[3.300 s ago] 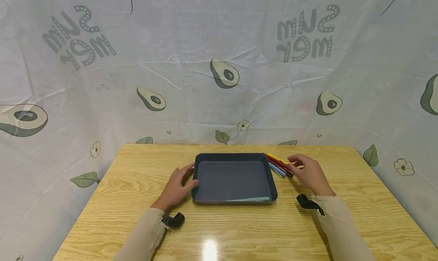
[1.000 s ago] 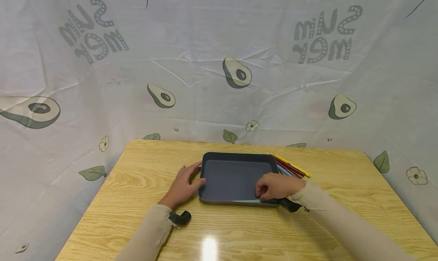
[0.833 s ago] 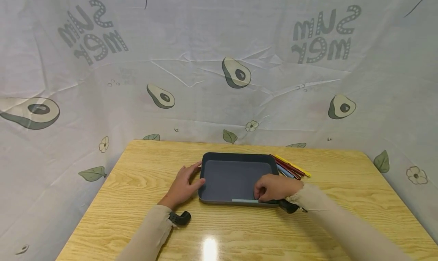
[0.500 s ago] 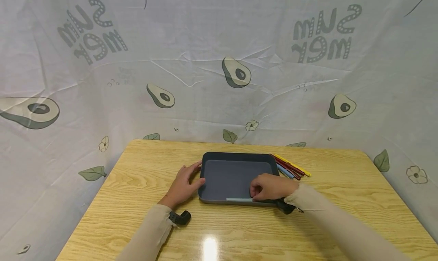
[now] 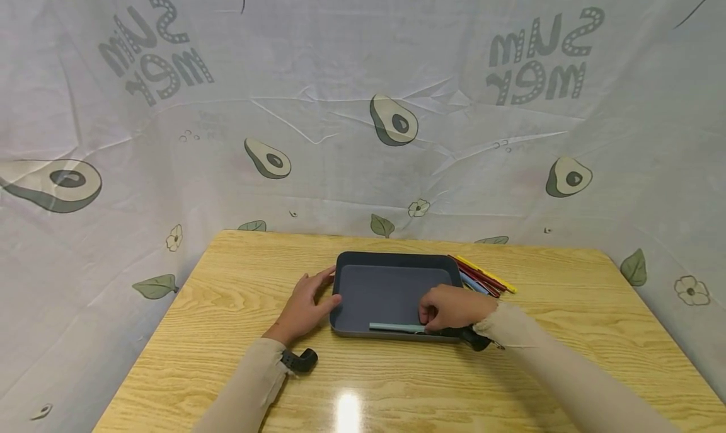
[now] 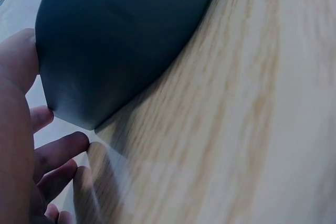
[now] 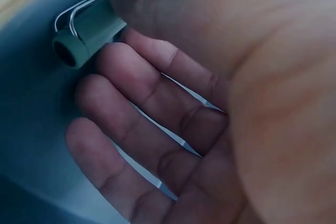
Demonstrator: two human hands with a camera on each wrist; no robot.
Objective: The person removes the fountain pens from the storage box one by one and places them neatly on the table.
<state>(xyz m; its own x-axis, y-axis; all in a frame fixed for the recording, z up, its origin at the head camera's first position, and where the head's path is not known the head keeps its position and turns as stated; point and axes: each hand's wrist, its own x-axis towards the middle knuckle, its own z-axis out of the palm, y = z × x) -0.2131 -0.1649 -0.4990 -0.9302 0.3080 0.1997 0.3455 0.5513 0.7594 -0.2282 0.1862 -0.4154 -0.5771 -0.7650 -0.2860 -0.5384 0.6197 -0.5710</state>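
A shallow dark grey tray [image 5: 371,288] lies on the wooden table. My left hand [image 5: 300,310] rests at the tray's left side, thumb at the rim and fingers spread along the wall. The left wrist view shows the thumb against the dark tray [image 6: 115,40] and the other fingers loosely bent. Inside the tray, close to its near wall, my right hand [image 5: 454,307] pinches a pale green pen [image 5: 394,326] between thumb and fingers. In the right wrist view a wire clip and a dark round end show on the pen [image 7: 92,35]; its middle is hidden by the thumb.
Right behind the tray's right wall lies a small bundle of pens [image 5: 488,280] in yellow, dark red and blue. The table [image 5: 272,382] ends at a hanging cloth [image 5: 317,168] printed with avocados.
My right hand has gone from beside the pen bundle into the tray and taken hold of the green pen, which has slid left and a little away from the near wall. The left hand stays.
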